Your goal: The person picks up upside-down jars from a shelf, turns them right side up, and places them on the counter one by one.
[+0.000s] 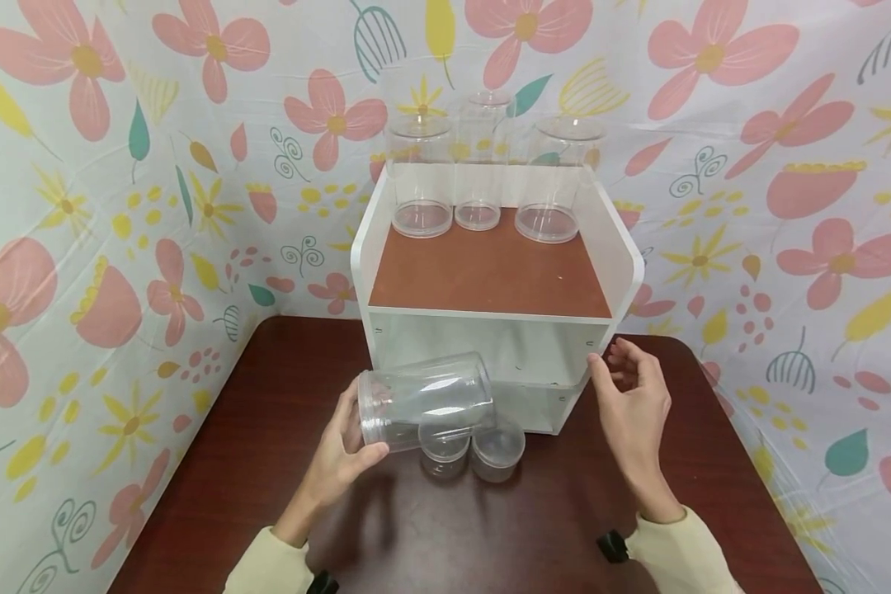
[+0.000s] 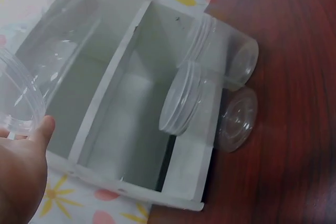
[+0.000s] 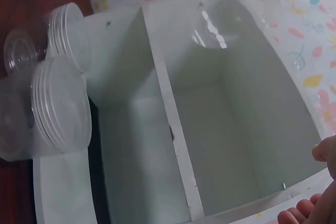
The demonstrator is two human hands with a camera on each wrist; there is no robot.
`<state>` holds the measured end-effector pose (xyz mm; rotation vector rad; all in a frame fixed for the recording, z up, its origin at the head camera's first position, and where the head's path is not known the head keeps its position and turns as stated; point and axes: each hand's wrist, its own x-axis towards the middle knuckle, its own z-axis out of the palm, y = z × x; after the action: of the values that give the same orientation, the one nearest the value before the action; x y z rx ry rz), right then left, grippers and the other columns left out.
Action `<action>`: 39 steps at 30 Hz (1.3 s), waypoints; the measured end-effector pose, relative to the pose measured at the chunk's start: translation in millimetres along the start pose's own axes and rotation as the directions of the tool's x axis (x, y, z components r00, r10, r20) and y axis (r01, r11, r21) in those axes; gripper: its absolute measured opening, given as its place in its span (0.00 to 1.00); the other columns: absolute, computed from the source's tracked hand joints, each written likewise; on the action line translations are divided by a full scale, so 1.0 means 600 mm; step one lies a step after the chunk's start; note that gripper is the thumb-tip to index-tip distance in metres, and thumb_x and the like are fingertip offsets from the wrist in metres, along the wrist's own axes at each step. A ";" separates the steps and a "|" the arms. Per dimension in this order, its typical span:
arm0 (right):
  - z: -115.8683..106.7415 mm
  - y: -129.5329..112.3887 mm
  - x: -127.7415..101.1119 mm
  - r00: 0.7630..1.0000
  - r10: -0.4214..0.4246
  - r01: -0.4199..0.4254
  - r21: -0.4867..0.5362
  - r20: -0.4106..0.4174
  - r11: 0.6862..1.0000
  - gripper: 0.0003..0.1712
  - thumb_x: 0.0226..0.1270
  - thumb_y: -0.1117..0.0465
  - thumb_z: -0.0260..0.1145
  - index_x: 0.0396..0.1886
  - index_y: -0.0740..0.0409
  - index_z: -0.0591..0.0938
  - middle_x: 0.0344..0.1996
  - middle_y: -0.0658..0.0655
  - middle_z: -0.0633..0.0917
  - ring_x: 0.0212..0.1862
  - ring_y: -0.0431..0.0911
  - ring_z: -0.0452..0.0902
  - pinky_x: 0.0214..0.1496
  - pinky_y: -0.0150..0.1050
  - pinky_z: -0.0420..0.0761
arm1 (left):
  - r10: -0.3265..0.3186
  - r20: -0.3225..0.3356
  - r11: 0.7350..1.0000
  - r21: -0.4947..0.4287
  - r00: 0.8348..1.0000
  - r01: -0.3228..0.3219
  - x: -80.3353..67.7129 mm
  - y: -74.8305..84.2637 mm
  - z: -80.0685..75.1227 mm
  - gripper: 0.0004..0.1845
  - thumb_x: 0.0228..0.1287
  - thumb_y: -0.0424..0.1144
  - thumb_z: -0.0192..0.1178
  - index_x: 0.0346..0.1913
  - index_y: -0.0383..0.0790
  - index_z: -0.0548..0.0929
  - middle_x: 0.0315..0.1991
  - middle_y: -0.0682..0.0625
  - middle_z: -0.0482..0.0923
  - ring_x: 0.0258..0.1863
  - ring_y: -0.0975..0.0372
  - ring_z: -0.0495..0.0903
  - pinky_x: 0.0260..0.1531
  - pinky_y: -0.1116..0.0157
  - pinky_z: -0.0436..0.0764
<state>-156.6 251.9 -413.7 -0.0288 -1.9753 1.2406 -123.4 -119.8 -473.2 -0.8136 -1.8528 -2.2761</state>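
Head view: left hand [image 1: 341, 458] grips empty clear jar [image 1: 425, 404]; shelf [image 1: 490, 272] holds three.

Both arms wear long pale cream sleeves, the left sleeve [image 1: 271, 565] and the right sleeve [image 1: 679, 553], with cuffs ending at the wrists. A small black strap fitting [image 1: 612, 546] sits beside each cuff. The hands are bare.

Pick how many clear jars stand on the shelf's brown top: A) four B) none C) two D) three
D: three jars stand in a row at the back of the brown top, while the left hand holds another jar tilted sideways below.
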 end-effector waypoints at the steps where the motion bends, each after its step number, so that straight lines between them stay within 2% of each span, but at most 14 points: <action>1: 0.001 0.002 0.003 1.000 0.000 0.000 -0.011 0.004 1.000 0.21 0.67 0.64 0.74 0.57 0.66 0.84 0.45 0.60 0.84 0.41 0.38 0.79 0.44 0.25 0.76 | -0.004 -0.004 1.000 0.012 1.000 0.004 0.000 0.003 -0.003 0.49 0.61 0.25 0.64 0.81 0.31 0.48 0.70 0.21 0.57 0.70 0.54 0.70 0.62 0.65 0.76; 6: 0.012 0.014 0.018 1.000 -0.008 0.010 -0.070 0.019 0.998 0.18 0.68 0.62 0.74 0.53 0.67 0.85 0.41 0.60 0.84 0.38 0.37 0.76 0.41 0.25 0.74 | -0.026 -0.033 0.997 0.070 0.999 0.028 -0.003 0.017 -0.018 0.49 0.62 0.26 0.64 0.81 0.32 0.48 0.72 0.24 0.53 0.69 0.59 0.71 0.61 0.67 0.76; 12: 0.025 0.025 0.029 1.000 -0.023 0.025 -0.103 0.020 0.994 0.16 0.67 0.63 0.73 0.48 0.70 0.85 0.38 0.64 0.83 0.38 0.46 0.75 0.41 0.35 0.69 | -0.027 -0.070 0.980 0.197 0.997 0.040 -0.005 0.031 -0.031 0.48 0.60 0.26 0.65 0.81 0.33 0.53 0.73 0.36 0.54 0.72 0.61 0.65 0.63 0.71 0.72; 17: 0.032 0.033 0.035 1.000 -0.025 0.027 -0.119 0.014 0.993 0.15 0.67 0.64 0.73 0.47 0.71 0.86 0.39 0.65 0.84 0.41 0.51 0.78 0.41 0.37 0.68 | -0.016 -0.091 0.952 0.303 0.996 0.042 -0.004 0.040 -0.037 0.49 0.57 0.26 0.68 0.81 0.36 0.57 0.73 0.38 0.58 0.69 0.59 0.66 0.61 0.72 0.72; 25: 0.036 0.040 0.039 0.999 -0.035 0.035 -0.139 0.005 0.990 0.12 0.67 0.65 0.72 0.43 0.72 0.86 0.37 0.67 0.85 0.38 0.54 0.78 0.41 0.39 0.68 | -0.020 -0.083 0.948 0.316 0.996 0.045 -0.001 0.044 -0.048 0.49 0.56 0.22 0.69 0.80 0.34 0.57 0.72 0.37 0.59 0.70 0.64 0.71 0.65 0.69 0.72; 27: 0.036 0.040 0.040 0.999 -0.035 0.035 -0.141 0.001 0.989 0.12 0.67 0.65 0.72 0.42 0.72 0.86 0.36 0.67 0.85 0.37 0.52 0.78 0.40 0.38 0.69 | -0.019 -0.085 0.940 0.338 0.996 0.047 0.000 0.044 -0.049 0.50 0.55 0.23 0.70 0.80 0.35 0.58 0.72 0.38 0.60 0.70 0.61 0.72 0.64 0.69 0.72; 33: 0.036 0.039 0.039 1.000 -0.016 0.016 -0.146 -0.002 0.989 0.12 0.68 0.65 0.72 0.43 0.72 0.87 0.35 0.65 0.85 0.35 0.46 0.76 0.38 0.34 0.69 | -0.009 -0.090 0.923 0.383 0.996 0.043 0.002 0.047 -0.050 0.52 0.54 0.22 0.72 0.81 0.37 0.57 0.73 0.38 0.61 0.71 0.39 0.67 0.63 0.71 0.73; 36: 0.037 0.038 0.038 1.000 -0.011 0.011 -0.144 0.000 0.990 0.12 0.68 0.65 0.72 0.43 0.72 0.87 0.35 0.65 0.85 0.35 0.45 0.75 0.37 0.33 0.69 | -0.003 -0.099 0.909 0.415 0.995 0.044 0.002 0.049 -0.050 0.54 0.53 0.23 0.73 0.82 0.38 0.56 0.73 0.37 0.62 0.71 0.38 0.67 0.62 0.72 0.73; 39: 0.037 0.038 0.037 1.000 -0.017 0.017 -0.139 -0.001 0.990 0.11 0.68 0.65 0.72 0.42 0.73 0.87 0.35 0.65 0.85 0.34 0.44 0.75 0.37 0.33 0.69 | -0.006 -0.120 0.879 0.472 0.993 0.062 0.001 0.051 -0.051 0.56 0.53 0.26 0.75 0.82 0.41 0.55 0.74 0.39 0.64 0.70 0.41 0.69 0.62 0.75 0.71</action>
<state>-194.1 256.3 -422.4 -0.0825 -2.0530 1.0892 -122.4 -155.7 -449.6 -0.5596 -2.2408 -1.7094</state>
